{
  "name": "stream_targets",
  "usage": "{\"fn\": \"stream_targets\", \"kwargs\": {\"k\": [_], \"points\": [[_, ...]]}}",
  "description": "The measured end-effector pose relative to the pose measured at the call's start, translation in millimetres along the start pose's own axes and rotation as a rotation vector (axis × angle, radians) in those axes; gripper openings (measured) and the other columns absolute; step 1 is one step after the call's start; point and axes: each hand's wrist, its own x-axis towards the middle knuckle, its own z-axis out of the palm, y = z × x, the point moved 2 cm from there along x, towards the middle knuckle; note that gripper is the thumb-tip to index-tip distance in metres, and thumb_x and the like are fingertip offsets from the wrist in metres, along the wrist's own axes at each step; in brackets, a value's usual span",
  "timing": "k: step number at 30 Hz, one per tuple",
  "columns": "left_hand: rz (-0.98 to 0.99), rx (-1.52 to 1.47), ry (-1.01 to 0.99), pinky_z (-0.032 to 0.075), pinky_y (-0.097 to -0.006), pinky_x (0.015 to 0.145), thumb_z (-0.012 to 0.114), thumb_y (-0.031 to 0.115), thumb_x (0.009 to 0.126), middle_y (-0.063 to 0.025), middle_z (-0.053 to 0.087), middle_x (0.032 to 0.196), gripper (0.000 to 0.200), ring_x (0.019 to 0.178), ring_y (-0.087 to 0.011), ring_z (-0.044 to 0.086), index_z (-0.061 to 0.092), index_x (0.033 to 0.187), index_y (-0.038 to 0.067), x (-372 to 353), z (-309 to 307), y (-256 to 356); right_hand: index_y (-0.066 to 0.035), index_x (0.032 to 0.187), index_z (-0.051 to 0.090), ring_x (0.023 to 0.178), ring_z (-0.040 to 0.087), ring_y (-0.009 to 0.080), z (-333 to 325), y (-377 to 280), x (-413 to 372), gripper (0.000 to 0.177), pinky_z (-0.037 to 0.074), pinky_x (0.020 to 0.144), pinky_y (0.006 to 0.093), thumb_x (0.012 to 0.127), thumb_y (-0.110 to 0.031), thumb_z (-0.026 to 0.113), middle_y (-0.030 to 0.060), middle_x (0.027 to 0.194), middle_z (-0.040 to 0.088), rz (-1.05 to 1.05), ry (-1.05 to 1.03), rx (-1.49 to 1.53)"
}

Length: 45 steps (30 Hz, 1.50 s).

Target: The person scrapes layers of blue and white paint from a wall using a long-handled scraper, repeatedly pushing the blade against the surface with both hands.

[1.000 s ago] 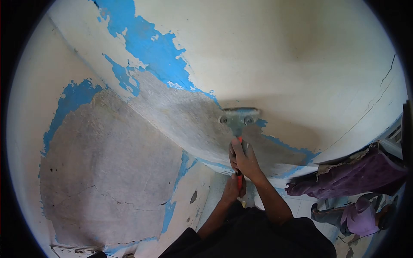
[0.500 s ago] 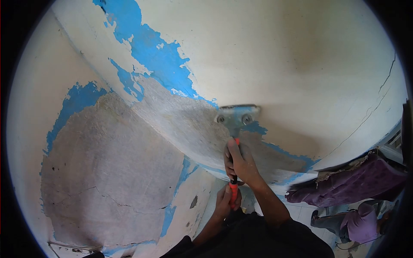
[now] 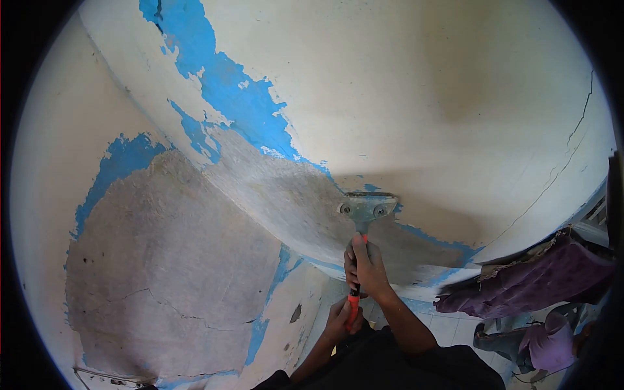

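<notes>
A scraper with a wide metal head, two bolts and a red and black handle lies with its blade against the wall, at the edge between cream paint and bare grey plaster. My right hand is closed round the upper handle, just below the head. Lower down, my left hand grips the red end of the handle. Blue paint shows in a ragged band up and left of the blade, with small blue patches just above it.
On the left, another wall face bears a large grey patch edged in blue. A dark purple cloth hangs at the right. Below it is another person in a light purple top. A long crack runs down the right side.
The scraper and both hands have moved down and slightly right. Small blue patches now show where the blade was. Both hands have kept their hold.
</notes>
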Motion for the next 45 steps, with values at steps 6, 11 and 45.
{"fn": "stream_targets", "kwargs": {"k": [6, 11, 45], "points": [[0.090, 0.072, 0.025, 0.034, -0.0247, 0.042, 0.039, 0.043, 0.099, -0.0051, 0.045, 0.056, 0.058, 0.041, -0.0117, 0.041, 0.043, 0.127, -0.008, 12, 3, 16, -0.008, 0.071, 0.037, 0.034, 0.034, 0.0071, 13, -33, 5, 0.046, 0.030, 0.031, 0.0239, 0.098, -0.045, 0.041, -0.0021, 0.049, 0.034, -0.103, -0.024, 0.039], [0.185, 0.173, -0.013, 0.034, -0.0243, 0.042, 0.038, 0.039, 0.100, -0.0049, 0.047, 0.057, 0.056, 0.041, -0.0104, 0.042, 0.045, 0.125, -0.010, 25, 32, 81, -0.007, 0.071, 0.038, 0.034, 0.033, 0.0070, 36, -93, 9, 0.044, 0.030, 0.032, 0.0238, 0.098, -0.042, 0.041, -0.0022, 0.047, 0.034, -0.177, -0.038, 0.009], [0.119, 0.229, 0.064, 0.033, -0.0240, 0.042, 0.038, 0.040, 0.100, -0.0030, 0.045, 0.055, 0.054, 0.041, -0.0096, 0.040, 0.051, 0.119, -0.008, 25, -4, 44, -0.007, 0.070, 0.038, 0.035, 0.035, 0.0077, 22, -44, 14, 0.045, 0.032, 0.032, 0.0245, 0.099, -0.042, 0.042, -0.0011, 0.049, 0.036, -0.171, -0.025, 0.037]]}}
